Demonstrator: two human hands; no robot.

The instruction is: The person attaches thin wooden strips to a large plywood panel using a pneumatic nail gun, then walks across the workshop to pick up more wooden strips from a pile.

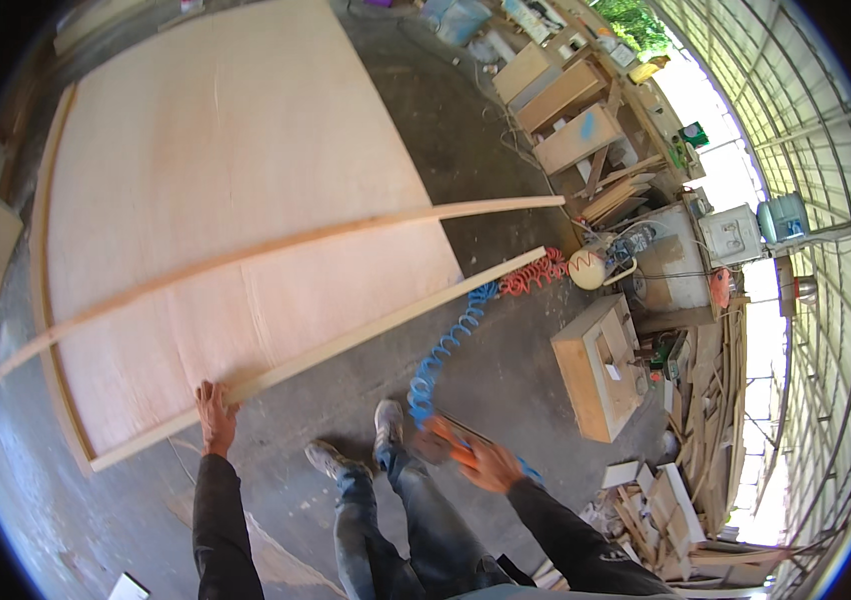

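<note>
A large pale plywood sheet (pixel 236 130) lies at the left and front. Along its near edge runs a wooden strip (pixel 366 344), which extends past the sheet's right side. My left hand (pixel 216 415) grips this strip near its left end, fingers over the top. In my right hand (pixel 494 466) is an orange nail gun (pixel 449 441), blurred by motion and held apart from the wood. A blue coiled air hose (pixel 430 372) stretches up from beside the gun. Another long strip (pixel 246 256) lies across the sheet, and a third strip (pixel 43 230) borders its left edge.
The blue hose meets a red coiled hose (pixel 534 273) near a cream air tank (pixel 587 270). A wooden box (pixel 576 375) stands at the right. Scrap wood (pixel 661 500) is piled behind it. My shoes (pixel 389 420) stand on the concrete floor close to the near strip.
</note>
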